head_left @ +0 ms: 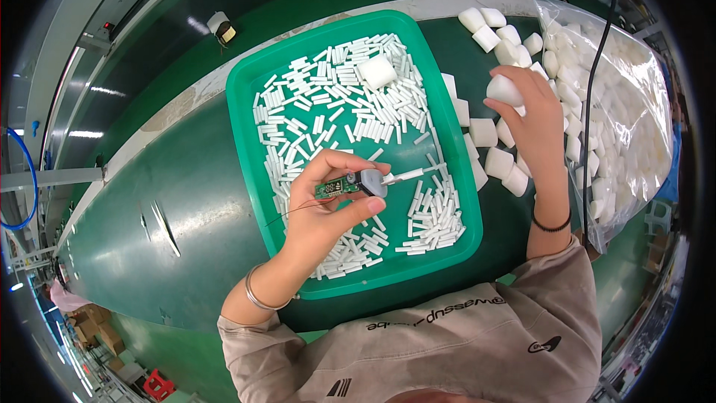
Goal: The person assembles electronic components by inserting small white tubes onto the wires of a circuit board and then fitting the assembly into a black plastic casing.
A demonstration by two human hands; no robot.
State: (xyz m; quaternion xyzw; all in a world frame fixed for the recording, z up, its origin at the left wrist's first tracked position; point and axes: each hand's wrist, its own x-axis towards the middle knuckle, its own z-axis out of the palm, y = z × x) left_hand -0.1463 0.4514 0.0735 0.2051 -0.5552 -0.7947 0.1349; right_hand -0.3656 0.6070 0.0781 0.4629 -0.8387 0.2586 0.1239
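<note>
Over the green tray (473, 242), my left hand (317, 209) grips a small electronic assembly (371, 182) between thumb and fingers. It has a green circuit board (333, 187), a grey and black round end, thin wires and a white stick (406, 177) pointing right. My right hand (538, 104) is closed around a white, soft-looking cylindrical plug (504, 90), above loose plugs of the same kind (483, 133) right of the tray. Many short white sticks (436, 222) lie scattered in the tray, and one plug (377, 72) rests on them near the far edge.
A clear plastic bag (638, 112) full of white plugs stands at the right, with a black cable (594, 67) hanging in front. Beyond the table's pale edge, a green belt (298, 11) carries white-topped assemblies (221, 27). A blue hose (33, 179) curves at far left.
</note>
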